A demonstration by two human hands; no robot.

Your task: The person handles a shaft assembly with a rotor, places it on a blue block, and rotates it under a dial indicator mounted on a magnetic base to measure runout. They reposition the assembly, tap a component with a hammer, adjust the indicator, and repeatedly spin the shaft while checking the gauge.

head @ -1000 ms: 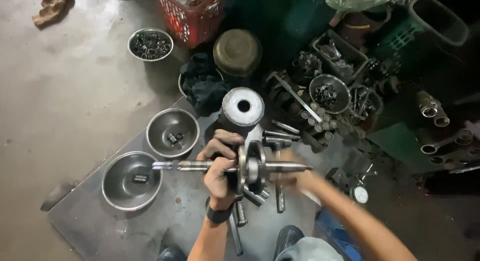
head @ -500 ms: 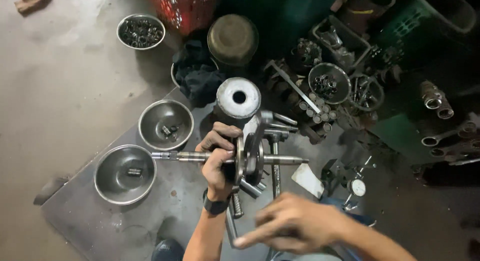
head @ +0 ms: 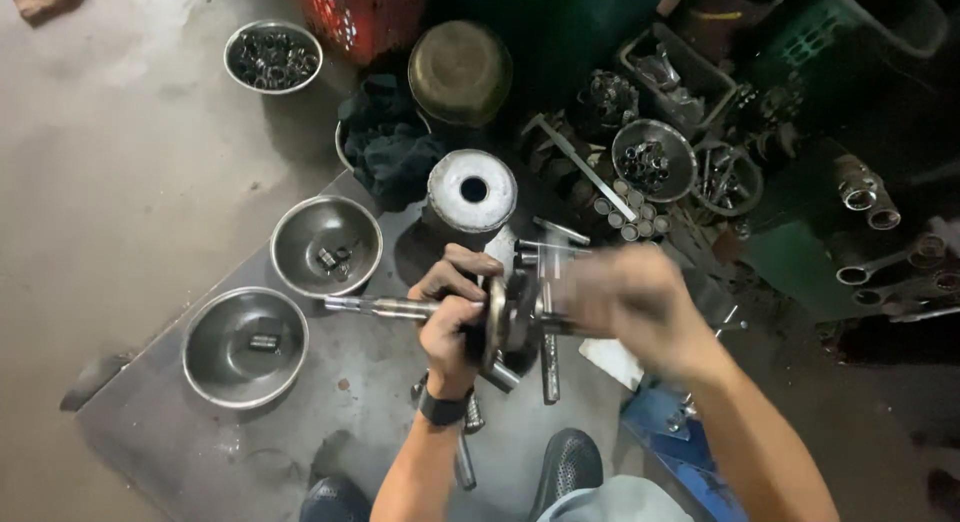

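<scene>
1. My left hand wraps tight around the crankshaft, held level above the grey mat.
2. My right hand is a blur at its right end; I cannot tell its grip.
3. That end is hidden.

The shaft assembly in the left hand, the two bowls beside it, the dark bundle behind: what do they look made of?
Shaft assembly, gripped by the left hand: bare grey metal, probably steel, with a dull machined sheen. Two bowls: thin polished metal, likely stainless, with bright reflective rims. Dark bundle: soft cloth, folded and matte. The right hand is too blurred to judge contact.
</scene>
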